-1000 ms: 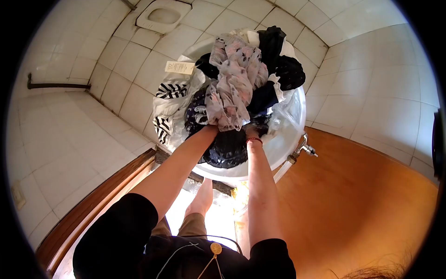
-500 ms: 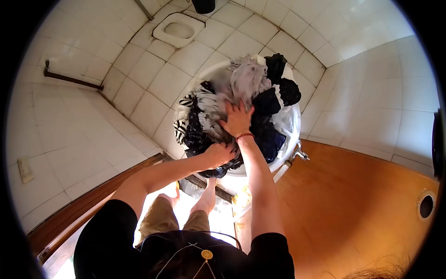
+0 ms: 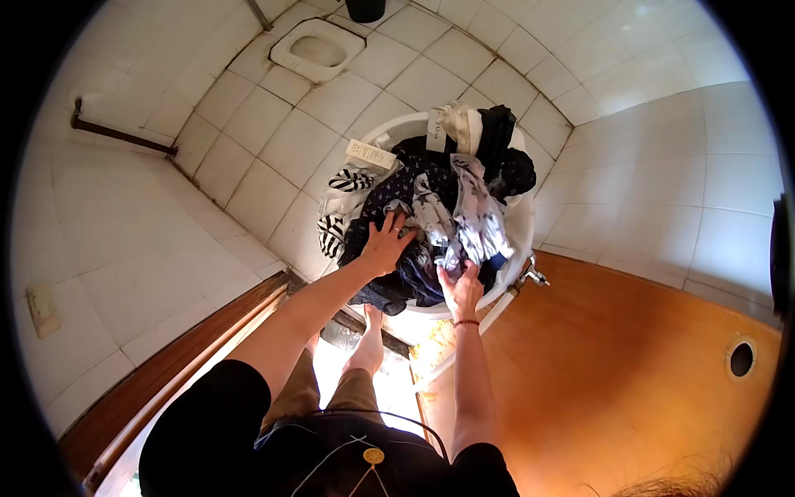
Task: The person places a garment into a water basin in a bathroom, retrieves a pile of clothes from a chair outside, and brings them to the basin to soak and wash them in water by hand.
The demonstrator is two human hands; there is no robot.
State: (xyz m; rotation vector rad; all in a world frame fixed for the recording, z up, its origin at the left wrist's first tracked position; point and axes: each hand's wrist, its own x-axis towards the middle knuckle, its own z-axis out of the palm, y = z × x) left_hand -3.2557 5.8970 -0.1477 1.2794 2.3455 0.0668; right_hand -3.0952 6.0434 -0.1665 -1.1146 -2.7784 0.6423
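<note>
A heap of clothes fills a round white tub (image 3: pixel 525 222) on the floor. My left hand (image 3: pixel 383 247) lies on the pile with its fingers spread, over a dark garment with small light specks (image 3: pixel 387 189) and against a bit of grey cloth. Between the thumb and fingers of my right hand (image 3: pixel 461 290) is the near end of a light grey patterned garment (image 3: pixel 474 211), which stretches away across the heap. A black-and-white striped cloth (image 3: pixel 331 236) bulges at the left. Black cloth (image 3: pixel 498 137) and a cream piece (image 3: pixel 458 124) lie at the far side.
A metal tap (image 3: pixel 534 273) sticks out beside the tub. An orange-brown wooden door (image 3: pixel 613 373) with a round hole takes up the right. Further off are a squat toilet (image 3: pixel 317 51) and a black bucket (image 3: pixel 365 8). A pipe (image 3: pixel 124 137) runs along the left wall.
My left hand has moved up and forward and spread its fingers. My right hand has drawn back toward me, gripping the grey garment. The grey cloth is lower and a white tag now shows.
</note>
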